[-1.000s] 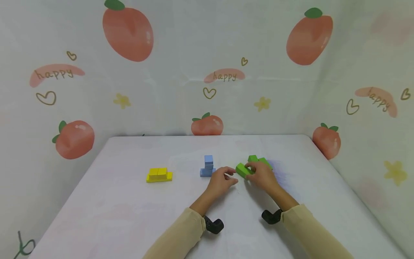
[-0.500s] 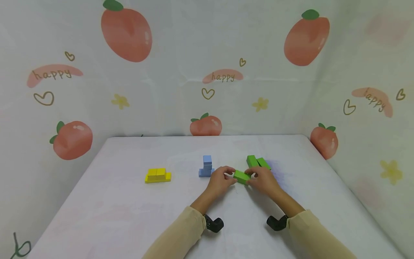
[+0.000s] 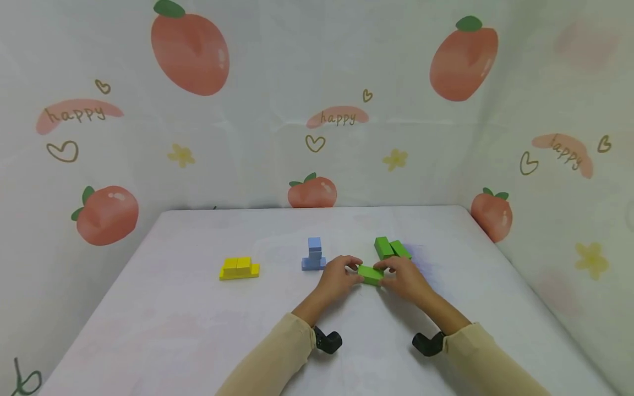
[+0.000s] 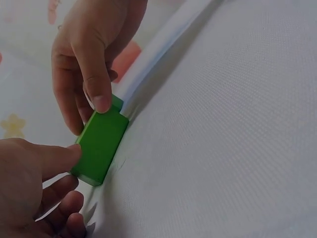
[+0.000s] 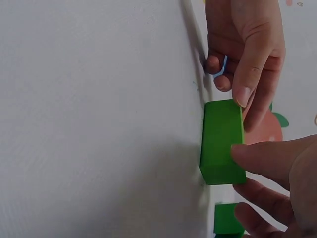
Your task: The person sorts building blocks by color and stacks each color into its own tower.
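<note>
A green rectangular block [image 3: 370, 275] lies lengthwise between the two hands, low at the table. My left hand [image 3: 339, 281] pinches its left end with thumb and fingers. On its right end, the thumb and fingers of my right hand [image 3: 407, 280] hold it. Seen from the left wrist, the green block [image 4: 103, 144] has a thumb at either end. In the right wrist view, the left thumb touches the far corner of the block [image 5: 220, 134], and the right thumb presses its near side. Two more green blocks [image 3: 383, 247] lie just behind the right hand.
Left of the hands stands a small stack of blue blocks [image 3: 314, 254], close to the left fingers. Farther left, two yellow blocks [image 3: 236, 266] sit on a flat yellow one. A patterned cloth wall [image 3: 247, 159] rises behind the white table [image 3: 163, 308].
The right hand has brought the green block toward the left hand and nearer the person, turning it more sideways. The left hand now grips its left end. The head view has shifted slightly.
</note>
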{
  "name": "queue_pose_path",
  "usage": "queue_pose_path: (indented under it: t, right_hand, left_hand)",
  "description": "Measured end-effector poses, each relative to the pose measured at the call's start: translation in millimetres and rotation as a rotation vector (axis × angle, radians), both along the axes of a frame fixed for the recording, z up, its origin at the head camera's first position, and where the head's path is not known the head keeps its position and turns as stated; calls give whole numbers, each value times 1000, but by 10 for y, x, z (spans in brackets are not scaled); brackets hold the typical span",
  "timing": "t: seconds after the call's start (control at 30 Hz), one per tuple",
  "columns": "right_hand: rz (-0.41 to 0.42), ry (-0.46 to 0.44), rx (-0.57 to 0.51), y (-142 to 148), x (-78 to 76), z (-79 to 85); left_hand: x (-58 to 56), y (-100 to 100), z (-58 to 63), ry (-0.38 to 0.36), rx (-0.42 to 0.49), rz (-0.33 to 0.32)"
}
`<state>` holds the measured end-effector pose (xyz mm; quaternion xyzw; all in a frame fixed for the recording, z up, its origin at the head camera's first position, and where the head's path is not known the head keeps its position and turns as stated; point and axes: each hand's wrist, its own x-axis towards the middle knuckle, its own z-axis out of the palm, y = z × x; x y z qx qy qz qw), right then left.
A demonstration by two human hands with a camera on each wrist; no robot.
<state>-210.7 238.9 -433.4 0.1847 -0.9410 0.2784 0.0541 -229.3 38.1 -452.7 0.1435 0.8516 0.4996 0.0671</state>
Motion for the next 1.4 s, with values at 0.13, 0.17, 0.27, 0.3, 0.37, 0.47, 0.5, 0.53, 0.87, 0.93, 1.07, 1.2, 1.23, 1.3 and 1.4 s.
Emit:
queue_pose_path:
  t: [0.13, 0.17, 0.27, 0.3, 0.37, 0.47, 0.5, 0.53, 0.87, 0.93, 1.07, 1.2, 1.23, 1.3, 1.4]
  right_hand:
    - [-5, -15, -10, 19, -2, 2]
    - [-9, -25, -14, 26, -2, 3]
    - [-36, -67, -24, 50, -13, 5]
    - [-41, -81, -22, 62, -19, 5]
    - [-50, -106, -23, 86, -31, 7]
    - [-61, -133, -35, 120, -54, -10]
    - [-62, -138, -42, 131, -61, -17]
    - [-66, -143, -52, 139, -67, -25]
    - [-60, -173, -108, 189, -114, -24]
    - [-62, -162, -108, 209, -121, 16]
    - [-102, -110, -127, 247, -157, 112]
    - [-180, -71, -148, 255, -209, 151]
    - [-201, -64, -148, 252, -228, 146]
    - [-239, -58, -149, 237, -270, 121]
    - [-288, -54, -123, 197, -341, 70]
  left_hand:
    - [-21, 5, -4, -2, -31, -10]
    - [-24, 6, -3, -7, -34, -11]
    - [-35, 7, -6, -16, -38, -10]
    - [-42, 8, -11, -17, -40, -9]
    - [-49, 8, -19, -16, -43, -6]
    - [-53, 2, -31, -17, -43, -6]
    - [-52, -1, -34, -18, -40, -8]
    - [-48, -3, -32, -21, -38, -8]
    - [-50, 5, -22, -43, -47, 18]
    - [-42, 6, -11, -47, -48, 23]
    - [-31, 6, 1, -47, -52, 36]
    - [-37, 2, -18, -43, -53, 38]
    - [-39, 1, -24, -42, -52, 36]
    - [-42, 1, -34, -47, -50, 33]
    - [-51, 0, -52, -46, -39, 27]
